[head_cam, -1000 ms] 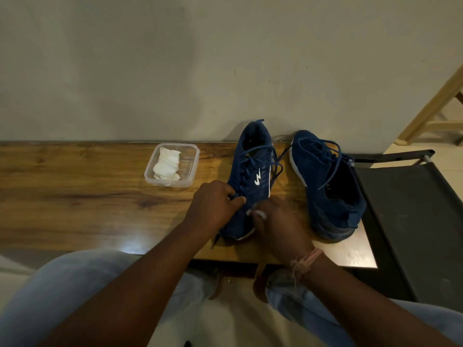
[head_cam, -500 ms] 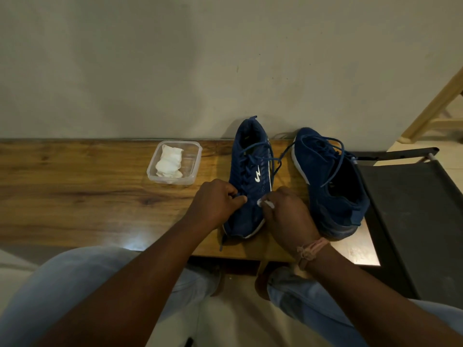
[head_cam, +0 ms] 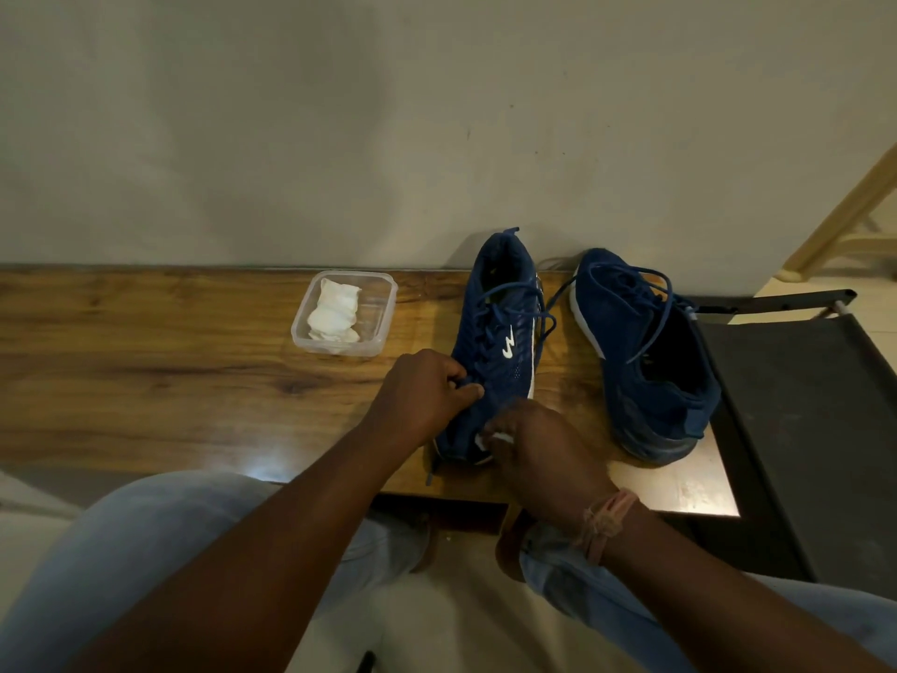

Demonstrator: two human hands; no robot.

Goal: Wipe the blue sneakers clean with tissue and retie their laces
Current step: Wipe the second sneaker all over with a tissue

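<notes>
The left hand [head_cam: 427,391] is gripping the near shoe [head_cam: 495,352] at its side, fingers curled tight onto the upper by the lower laces, thumb laid along the fabric; judged purpose: bracing the shoe so it is not sliding on the table [head_cam: 145,381] under the wiping pressure. The right hand [head_cam: 539,449] is pinching a small wad of tissue [head_cam: 500,437] between fingertips and thumb, fingers narrow and bent, pressing it to the toe end just beyond the fingertips. The wad is showing only as a white scrap at the fingertips; the rest is hidden in the hand. The shoe is lying toe toward the person, heel away near the wall, likely so that the toe is within easy reach. Its laces [head_cam: 509,303] are trailing loose beyond the left fingers, not tied. The second shoe [head_cam: 640,352] is resting to the right of the right hand, apart from it, turned the other way with its heel toward the person, laces also loose; no hand is touching it. A clear plastic tub [head_cam: 383,303] is sitting beyond and left of the left knuckles, holding spare tissue [head_cam: 332,313], probably kept near for a fresh piece. Judgement: wiping stage under way on the first shoe; second shoe and both lacings are not yet done. A dark chair [head_cam: 801,405] is standing right of the table.
</notes>
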